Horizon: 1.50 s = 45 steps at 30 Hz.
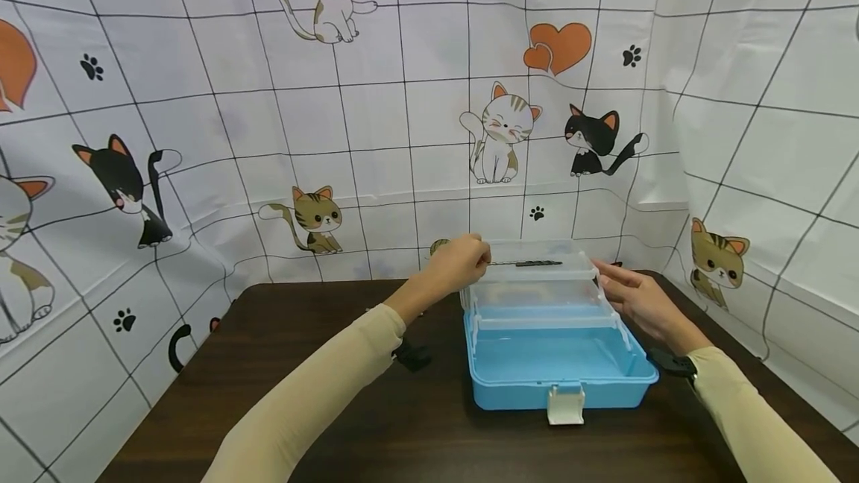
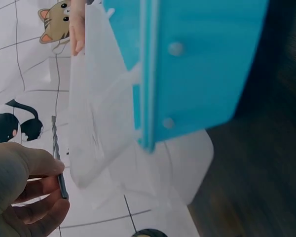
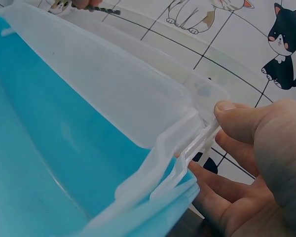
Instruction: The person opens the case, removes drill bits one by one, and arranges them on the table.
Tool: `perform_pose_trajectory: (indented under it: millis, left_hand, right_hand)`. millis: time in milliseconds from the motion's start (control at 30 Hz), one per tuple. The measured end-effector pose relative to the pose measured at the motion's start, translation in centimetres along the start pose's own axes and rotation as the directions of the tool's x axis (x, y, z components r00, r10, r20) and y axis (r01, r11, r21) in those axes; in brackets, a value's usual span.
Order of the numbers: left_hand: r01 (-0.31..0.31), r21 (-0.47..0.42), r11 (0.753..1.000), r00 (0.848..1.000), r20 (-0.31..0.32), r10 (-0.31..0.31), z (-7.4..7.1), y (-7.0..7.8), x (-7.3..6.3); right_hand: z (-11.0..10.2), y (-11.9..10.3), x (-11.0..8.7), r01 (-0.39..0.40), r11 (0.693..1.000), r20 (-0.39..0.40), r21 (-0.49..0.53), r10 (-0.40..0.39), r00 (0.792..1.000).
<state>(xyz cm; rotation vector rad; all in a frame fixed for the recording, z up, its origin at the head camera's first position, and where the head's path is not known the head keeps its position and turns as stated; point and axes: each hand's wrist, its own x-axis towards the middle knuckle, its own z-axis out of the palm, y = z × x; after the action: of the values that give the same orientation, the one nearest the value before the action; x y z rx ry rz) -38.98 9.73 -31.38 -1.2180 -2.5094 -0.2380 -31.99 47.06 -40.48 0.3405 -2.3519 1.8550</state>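
Observation:
A dark drill bit (image 1: 537, 264) with a spiral-fluted shaft is pinched between the thumb and fingers of my left hand (image 1: 458, 263). That hand is raised above the back left of a light-blue storage box (image 1: 503, 392) standing open. In the left wrist view the drill bit (image 2: 55, 143) is beside the clear lid, apart from it. Translucent trays (image 3: 98, 69) are folded up toward the back of the box. My right hand (image 1: 640, 302) holds the box's right side, its thumb (image 3: 229, 106) on the clear plastic edge and the fingers behind.
A white latch (image 1: 566, 406) hangs down at the box's front. The box stands on a dark wooden table (image 1: 322, 393). A white sheet (image 1: 376, 170) printed with cats surrounds the back and sides. Small items by the left wrist are mostly hidden.

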Motion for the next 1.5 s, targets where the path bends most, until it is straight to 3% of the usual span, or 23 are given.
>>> perform_pose_trajectory:
  millis: [333,767,1067,1300,1500]
  left_hand:
    - [-0.022,-0.041,0.999,0.998,-0.066,0.019,0.4,-2.3,-3.0]
    - [0.065,-0.069,0.995,0.987,-0.144,-0.074,1.3,-5.0,-6.5]
    - [0.123,-0.107,0.987,0.990,-0.062,-0.130,3.8,-8.1,-7.6]
    - [0.210,-0.122,0.970,0.978,0.016,-0.209,5.8,-11.4,-8.9]
    - [0.237,-0.093,0.967,0.971,0.049,-0.234,6.9,-13.3,-9.6]
  right_hand:
    - [-0.2,0.3,-0.1,-0.009,1.000,0.008,0.017,0.009,1.000]
    - [-0.3,0.0,0.1,0.008,1.000,0.014,0.027,-0.008,1.000]
    - [-0.3,-0.2,-0.2,0.004,1.000,0.001,0.024,-0.004,1.000]
    - [-0.1,-0.3,0.2,-0.009,0.999,0.006,0.037,0.009,1.000]
    - [0.0,-0.3,0.2,-0.017,0.999,-0.009,0.039,0.018,1.000]
